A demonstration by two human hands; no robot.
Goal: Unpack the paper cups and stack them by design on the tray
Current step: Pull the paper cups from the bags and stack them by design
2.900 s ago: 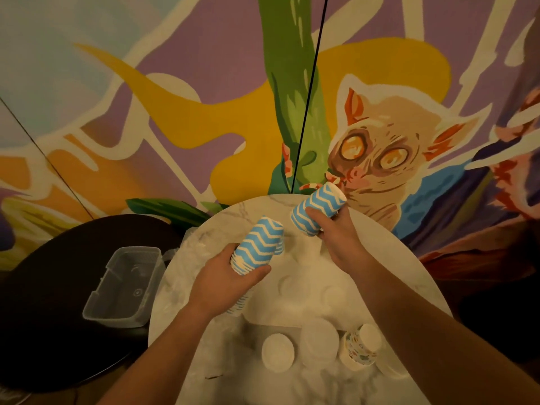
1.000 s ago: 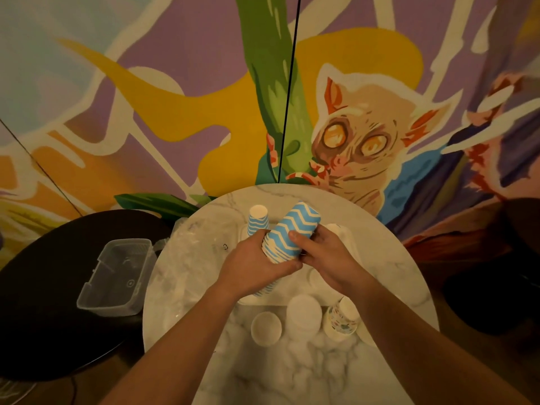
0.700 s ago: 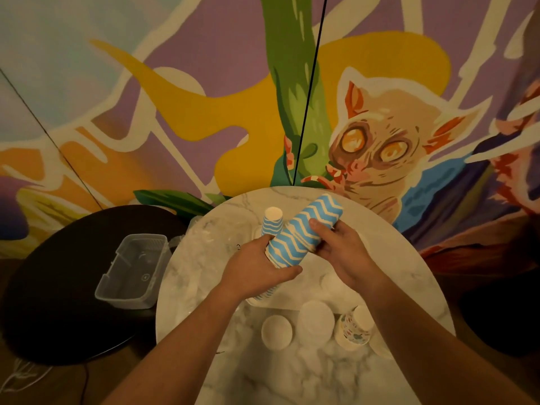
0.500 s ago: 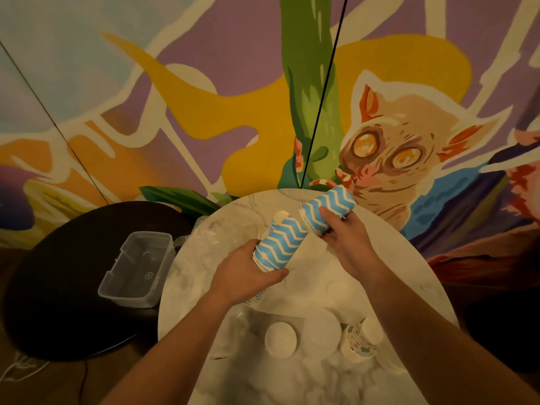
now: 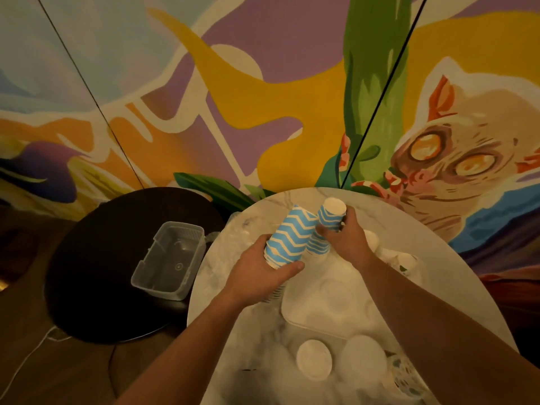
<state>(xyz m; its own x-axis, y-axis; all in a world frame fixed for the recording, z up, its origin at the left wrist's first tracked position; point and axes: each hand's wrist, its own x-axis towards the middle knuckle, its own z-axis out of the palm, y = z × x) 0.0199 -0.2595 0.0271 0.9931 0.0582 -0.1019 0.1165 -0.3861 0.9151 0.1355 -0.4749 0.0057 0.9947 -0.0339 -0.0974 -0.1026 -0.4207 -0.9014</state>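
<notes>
head view, with the white tray (image 5: 295, 312) on the round marble table (image 5: 455, 276) as the landmark. over the tray's far left corner the left hand (image 5: 257, 274) has its fingers and thumb curled round the lower end of a tilted stack of blue zigzag cups (image 5: 289, 239), base end pointing up and away. just to the right of that, the right hand (image 5: 346, 239) has its fingers wrapped round the top cup of a second, upright zigzag stack (image 5: 324, 232) that stands upside down at the tray's far edge; whether its foot rests on the tray or the table i cannot tell. the two stacks sit just beside each other, nearly touching. near of the tray, on the marble, two white upturned cups (image 5: 315, 358) stand side by side, and a patterned cup (image 5: 401, 375) lies to their right, blurred. left of the tray, off the marble, a clear plastic tub (image 5: 166, 258) sits on a dark round table (image 5: 87, 258). beyond the tray rises a painted mural wall (image 5: 263, 83).
</notes>
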